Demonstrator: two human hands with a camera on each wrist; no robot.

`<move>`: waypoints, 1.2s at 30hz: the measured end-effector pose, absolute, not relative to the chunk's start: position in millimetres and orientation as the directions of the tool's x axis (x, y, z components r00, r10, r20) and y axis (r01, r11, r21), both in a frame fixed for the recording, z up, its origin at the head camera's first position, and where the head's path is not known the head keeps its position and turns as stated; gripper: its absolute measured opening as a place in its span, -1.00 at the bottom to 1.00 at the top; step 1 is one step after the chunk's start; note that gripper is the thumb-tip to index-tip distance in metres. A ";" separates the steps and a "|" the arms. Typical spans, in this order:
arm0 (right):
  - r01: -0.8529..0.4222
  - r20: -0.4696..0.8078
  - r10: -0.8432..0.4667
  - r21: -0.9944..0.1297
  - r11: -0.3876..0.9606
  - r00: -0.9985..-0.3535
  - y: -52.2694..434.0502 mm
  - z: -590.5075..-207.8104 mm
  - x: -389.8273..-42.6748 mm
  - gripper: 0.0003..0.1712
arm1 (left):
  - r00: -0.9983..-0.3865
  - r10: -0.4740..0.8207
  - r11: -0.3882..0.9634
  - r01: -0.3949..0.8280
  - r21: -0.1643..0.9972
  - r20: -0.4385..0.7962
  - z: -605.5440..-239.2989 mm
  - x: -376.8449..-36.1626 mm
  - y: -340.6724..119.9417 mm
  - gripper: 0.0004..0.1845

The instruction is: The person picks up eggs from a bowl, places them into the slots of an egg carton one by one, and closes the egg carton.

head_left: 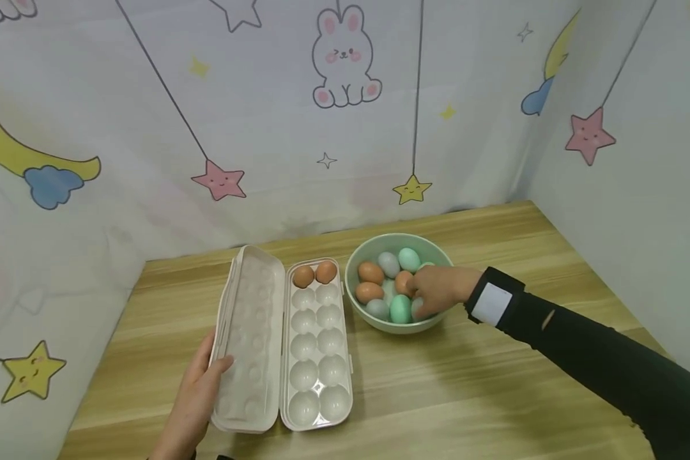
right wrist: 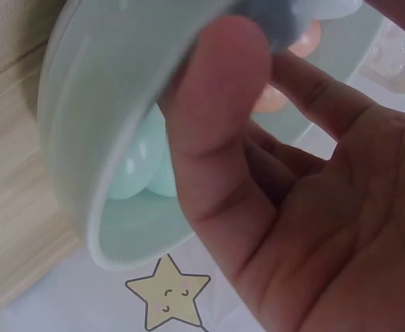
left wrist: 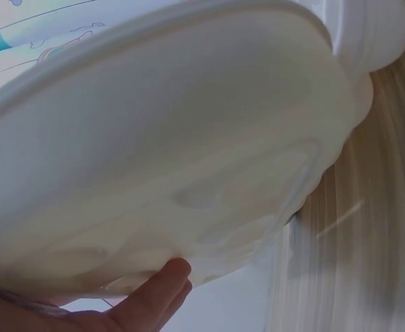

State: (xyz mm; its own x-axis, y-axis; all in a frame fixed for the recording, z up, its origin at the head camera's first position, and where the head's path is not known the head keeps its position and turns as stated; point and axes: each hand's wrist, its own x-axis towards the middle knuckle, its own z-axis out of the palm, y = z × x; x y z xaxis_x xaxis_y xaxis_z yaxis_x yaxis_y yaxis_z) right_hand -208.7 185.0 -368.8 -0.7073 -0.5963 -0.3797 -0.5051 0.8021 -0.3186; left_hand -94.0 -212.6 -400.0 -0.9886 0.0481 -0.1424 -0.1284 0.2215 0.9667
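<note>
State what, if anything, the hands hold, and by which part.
Left hand: egg carton lid, by its outer long side. Right hand: among eggs in the bowl; grip unclear.

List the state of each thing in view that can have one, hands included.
Egg carton: open, two cups filled, the other ten unfilled
Lid: swung open, tilted up
Carton eggs: seated side by side at the far end
Bowl: upright, holding loose eggs
Bowl eggs: mixed colours, some partly hidden
Left hand: holding the lid's outer edge
Right hand: inside the bowl, among eggs; grip unclear
</note>
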 end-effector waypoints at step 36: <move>-0.544 -0.198 -0.610 -0.302 0.783 -0.767 160.2 -362.3 -212.5 -0.74 | -0.993 0.032 0.177 -0.108 0.978 -0.116 -399.5 -93.2 -211.5 -0.39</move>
State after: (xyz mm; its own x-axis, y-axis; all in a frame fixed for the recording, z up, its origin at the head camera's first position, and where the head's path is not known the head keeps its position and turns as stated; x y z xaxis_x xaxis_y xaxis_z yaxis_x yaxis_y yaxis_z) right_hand -212.5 160.2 -362.3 -0.7673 -0.6099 -0.1982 -0.5443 0.7828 -0.3018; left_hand -93.2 -211.5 -399.5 -0.9928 0.0319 -0.1156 -0.1082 0.1770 0.9782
